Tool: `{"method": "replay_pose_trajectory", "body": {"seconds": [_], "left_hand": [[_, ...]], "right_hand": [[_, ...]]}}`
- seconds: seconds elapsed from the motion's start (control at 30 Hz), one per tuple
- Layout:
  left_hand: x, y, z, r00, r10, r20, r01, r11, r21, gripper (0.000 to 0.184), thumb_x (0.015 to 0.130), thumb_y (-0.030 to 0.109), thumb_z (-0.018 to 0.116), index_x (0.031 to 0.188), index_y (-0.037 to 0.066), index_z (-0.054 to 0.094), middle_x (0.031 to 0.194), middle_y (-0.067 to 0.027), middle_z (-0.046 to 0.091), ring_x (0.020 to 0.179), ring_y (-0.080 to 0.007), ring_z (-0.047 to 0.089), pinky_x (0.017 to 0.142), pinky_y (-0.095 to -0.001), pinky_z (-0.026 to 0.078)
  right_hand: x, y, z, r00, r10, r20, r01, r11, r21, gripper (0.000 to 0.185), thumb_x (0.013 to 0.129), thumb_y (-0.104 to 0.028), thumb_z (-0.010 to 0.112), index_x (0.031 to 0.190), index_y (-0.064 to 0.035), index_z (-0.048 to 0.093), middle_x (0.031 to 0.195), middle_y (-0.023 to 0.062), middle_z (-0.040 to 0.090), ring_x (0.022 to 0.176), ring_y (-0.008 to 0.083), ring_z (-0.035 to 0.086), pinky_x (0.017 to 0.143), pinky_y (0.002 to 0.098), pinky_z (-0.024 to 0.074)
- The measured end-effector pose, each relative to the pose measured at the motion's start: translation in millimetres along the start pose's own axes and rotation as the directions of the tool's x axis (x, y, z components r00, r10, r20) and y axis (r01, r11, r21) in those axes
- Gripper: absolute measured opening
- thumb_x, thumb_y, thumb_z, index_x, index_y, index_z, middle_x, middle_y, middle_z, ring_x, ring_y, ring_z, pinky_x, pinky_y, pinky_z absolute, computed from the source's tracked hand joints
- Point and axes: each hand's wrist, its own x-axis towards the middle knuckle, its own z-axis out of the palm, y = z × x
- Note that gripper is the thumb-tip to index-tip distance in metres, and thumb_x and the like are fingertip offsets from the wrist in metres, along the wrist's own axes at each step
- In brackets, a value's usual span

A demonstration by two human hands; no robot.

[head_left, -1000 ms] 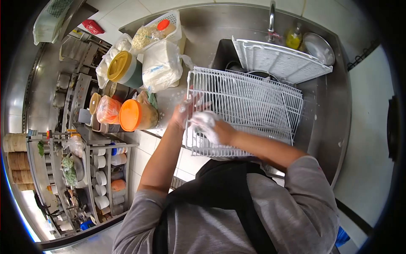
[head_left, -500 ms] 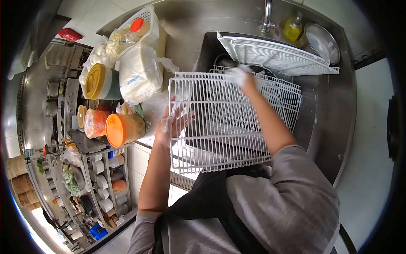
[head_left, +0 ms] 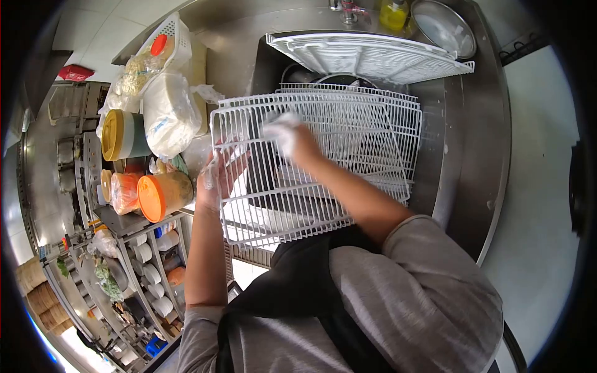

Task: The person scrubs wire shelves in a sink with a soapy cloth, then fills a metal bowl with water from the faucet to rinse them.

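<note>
A white wire rack (head_left: 367,133) lies slanted over the sink, its left side raised. My left hand (head_left: 217,174) grips the rack's left edge, with some fingers behind the wires and foam on the skin. My right hand (head_left: 297,144), slightly blurred, holds a soapy white cloth (head_left: 281,130) against the wires in the rack's upper left part. Other wire racks show beneath this one. Behind it, a second white rack (head_left: 373,56) leans upright across the sink's back, streaked with foam.
On the left stand an orange-lidded tub (head_left: 152,199), a yellow-lidded container (head_left: 114,135), a bagged white block (head_left: 171,118) and a white basket (head_left: 180,40). A soap bottle (head_left: 393,13) and metal bowl (head_left: 443,28) are behind the sink. Shelves hold stacked bowls (head_left: 152,273).
My right hand with the cloth has gone from the rack's left side to its back and then returned leftward. The view has shifted, and the rack's left side sits further left in it.
</note>
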Motion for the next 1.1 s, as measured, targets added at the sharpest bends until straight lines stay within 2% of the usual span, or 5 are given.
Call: {"method": "replay_pose_trajectory", "body": {"seconds": [0.27,0.57,0.87,1.03,1.1], "left_hand": [[5,-1,3,0.992,-0.007,0.126,0.014,0.998,-0.054,0.073,0.089,0.054,0.039,0.139,0.004,0.021,0.139,-0.0159,0.032,0.121,-0.0347,0.040,0.102,-0.0430,0.031],[-1,3,8,0.996,-0.006,0.089,0.015,0.995,-0.101,0.104,0.071,0.079,0.038,0.140,0.003,0.017,0.138,-0.0187,0.032,0.123,-0.0330,0.038,0.104,-0.0434,0.031],[2,-10,-3,0.994,0.034,0.105,-0.015,0.984,-0.176,0.097,0.076,0.074,0.038,0.141,0.005,0.016,0.141,-0.0158,0.029,0.126,-0.0317,0.034,0.105,-0.0441,0.028],[9,-11,-11,0.982,0.022,0.188,0.037,0.953,-0.302,0.079,0.086,0.062,0.034,0.138,0.005,0.023,0.139,-0.0145,0.033,0.123,-0.0310,0.038,0.102,-0.0434,0.033],[10,-13,-6,0.984,0.002,0.180,0.056,0.948,-0.313,0.054,0.094,0.040,0.036,0.138,0.012,0.025,0.139,-0.0128,0.032,0.124,-0.0317,0.038,0.101,-0.0457,0.034]], "right_hand": [[-15,159,-107,0.870,0.093,-0.484,-0.284,0.897,-0.340,0.026,0.081,-0.007,0.045,0.096,-0.0065,0.066,0.081,0.0150,0.065,0.073,0.0266,0.062,0.067,0.0369,0.0474],[41,-44,50,0.949,-0.303,0.088,0.310,0.947,-0.084,0.020,0.081,-0.020,0.057,0.097,-0.0111,0.065,0.088,0.0134,0.060,0.077,0.0278,0.059,0.074,0.0377,0.0474],[28,-46,50,0.965,0.165,0.204,-0.178,0.983,0.046,0.019,0.086,-0.019,0.052,0.097,-0.0075,0.062,0.095,0.0154,0.058,0.088,0.0256,0.058,0.076,0.0348,0.0462],[-83,-110,34,0.649,-0.680,0.341,0.603,0.733,0.314,0.022,0.079,-0.007,0.061,0.100,-0.0026,0.060,0.091,0.0122,0.060,0.083,0.0249,0.060,0.069,0.0353,0.0492],[-102,-111,19,0.607,-0.388,0.694,-0.017,0.866,0.499,0.017,0.080,-0.011,0.061,0.096,-0.0037,0.062,0.087,0.0104,0.063,0.080,0.0222,0.061,0.071,0.0319,0.0503]]}}
